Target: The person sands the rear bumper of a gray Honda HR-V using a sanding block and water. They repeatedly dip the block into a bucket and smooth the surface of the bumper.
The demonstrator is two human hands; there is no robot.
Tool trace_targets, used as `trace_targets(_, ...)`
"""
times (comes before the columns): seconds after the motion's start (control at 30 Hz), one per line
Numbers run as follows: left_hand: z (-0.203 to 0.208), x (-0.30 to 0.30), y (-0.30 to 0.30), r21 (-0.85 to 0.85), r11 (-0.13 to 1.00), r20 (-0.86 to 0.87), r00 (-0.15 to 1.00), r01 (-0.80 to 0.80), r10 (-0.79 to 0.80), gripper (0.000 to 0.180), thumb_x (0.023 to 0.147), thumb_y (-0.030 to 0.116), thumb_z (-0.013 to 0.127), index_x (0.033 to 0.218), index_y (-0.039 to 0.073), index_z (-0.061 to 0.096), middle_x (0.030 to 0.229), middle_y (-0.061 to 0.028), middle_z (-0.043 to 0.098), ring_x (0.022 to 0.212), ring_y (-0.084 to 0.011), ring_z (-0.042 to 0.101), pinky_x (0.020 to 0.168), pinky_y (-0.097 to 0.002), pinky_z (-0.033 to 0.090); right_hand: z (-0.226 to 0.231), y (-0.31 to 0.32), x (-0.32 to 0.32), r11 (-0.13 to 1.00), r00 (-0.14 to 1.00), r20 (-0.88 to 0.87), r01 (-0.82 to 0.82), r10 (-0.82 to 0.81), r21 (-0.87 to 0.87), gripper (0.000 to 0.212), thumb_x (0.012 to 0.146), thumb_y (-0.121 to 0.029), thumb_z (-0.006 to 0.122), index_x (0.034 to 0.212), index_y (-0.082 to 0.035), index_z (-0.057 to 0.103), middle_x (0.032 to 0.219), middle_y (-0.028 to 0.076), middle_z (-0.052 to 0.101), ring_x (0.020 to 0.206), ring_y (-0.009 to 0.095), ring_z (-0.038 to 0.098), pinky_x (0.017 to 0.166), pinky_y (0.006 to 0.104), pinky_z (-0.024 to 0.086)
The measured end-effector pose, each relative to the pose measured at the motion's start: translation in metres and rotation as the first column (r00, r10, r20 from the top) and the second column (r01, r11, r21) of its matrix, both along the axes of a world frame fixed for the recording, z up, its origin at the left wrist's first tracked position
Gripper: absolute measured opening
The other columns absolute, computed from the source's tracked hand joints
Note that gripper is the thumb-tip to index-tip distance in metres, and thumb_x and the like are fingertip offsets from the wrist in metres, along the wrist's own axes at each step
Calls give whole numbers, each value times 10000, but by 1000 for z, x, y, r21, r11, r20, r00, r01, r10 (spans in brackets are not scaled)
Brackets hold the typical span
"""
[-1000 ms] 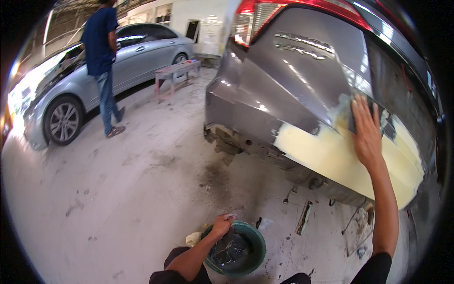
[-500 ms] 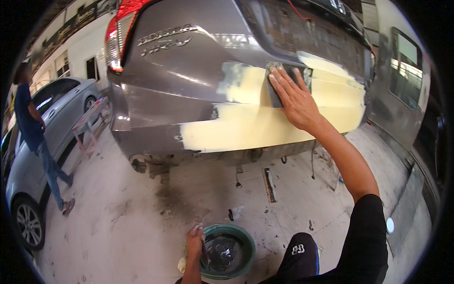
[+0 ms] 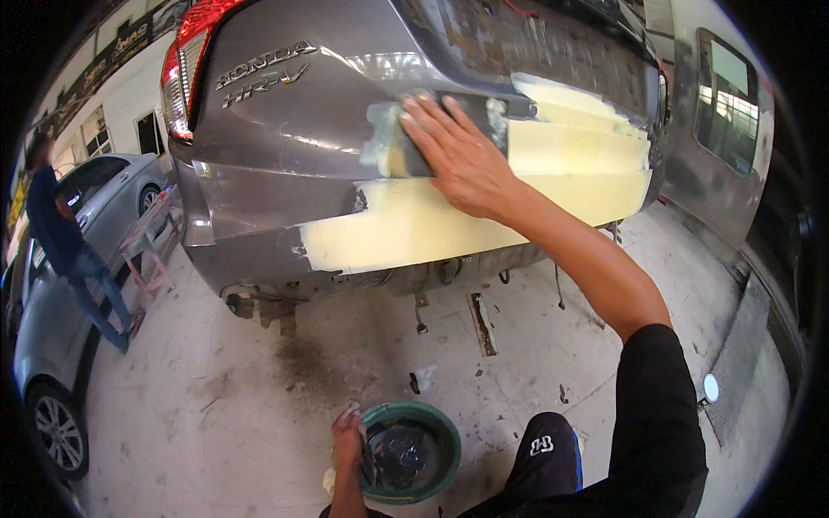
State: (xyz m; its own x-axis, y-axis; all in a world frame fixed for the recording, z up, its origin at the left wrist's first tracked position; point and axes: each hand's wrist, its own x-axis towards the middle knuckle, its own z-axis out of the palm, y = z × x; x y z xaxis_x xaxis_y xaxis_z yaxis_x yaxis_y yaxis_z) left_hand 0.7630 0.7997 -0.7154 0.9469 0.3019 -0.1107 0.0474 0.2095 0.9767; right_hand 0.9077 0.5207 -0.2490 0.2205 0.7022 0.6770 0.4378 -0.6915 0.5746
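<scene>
"How are the hands placed?"

"Starting left, the left hand is at the left rim of the round green plastic tub. Its fingers are bunched; I can't tell what they clamp, if anything. Farther right and higher, the right hand lies over the dark grey rectangular sheet, fingers flat and slightly apart. The sheet is against the upper left of the pale cream filler patch on the dark grey car's rear."

"How would you work that sheet?"

"I'd share the pressure across all the fingers, follow the panel's contour, and lighten up at the left edge, where filler meets paint. Digging in with fingertips could leave grooves."

"What's around, and what's in the way?"

"Far left, a silver car and a standing person in dark blue, both well apart from the work, then a low, worn, pinkish table. Nearer the middle, a long dark strip lies on the floor, a possible snag underfoot. The dark-trousered knee is just right of the tub. The bare right forearm hides some filler. Far right is a scuffed grey windowed door."
</scene>
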Motion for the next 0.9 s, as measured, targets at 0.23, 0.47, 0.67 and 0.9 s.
trace_targets(0.23,20,-11,8,17,1000,37,999,-8,8,308,906,103,581,1172,-51,599,1022,-86,657,940,-174,590,868,-286,443,-16,-33,6,998,999,31,39,-40,59,592,845,-117,492,1392,47,335,1504,188,282,1419,314,233,1170,472,123)
trace_targets(0.47,-11,-6,23,-8,999,-126,991,-47,45,300,909,119,585,1162,-42,599,935,-79,650,827,-160,584,773,-282,460,8,-34,5,993,992,37,119,-119,0,721,824,-203,608,1443,-17,290,1527,113,269,1434,240,204,1176,463,92)
trace_targets(0.67,34,-11,0,-100,994,-126,991,37,-49,280,910,138,593,1127,-38,613,796,-22,593,655,-95,508,603,-237,412,21,-19,4,996,991,105,86,-88,29,705,799,-163,610,1425,-23,317,1516,107,291,1422,246,234,1164,487,119)
trace_targets(0.9,28,-6,-2,-31,999,-10,1000,21,-21,227,932,140,541,1105,14,618,561,43,434,437,-63,378,395,-234,288,2,-48,8,976,969,121,215,-216,17,683,812,-158,608,1426,-40,333,1517,83,294,1420,236,240,1165,495,122)
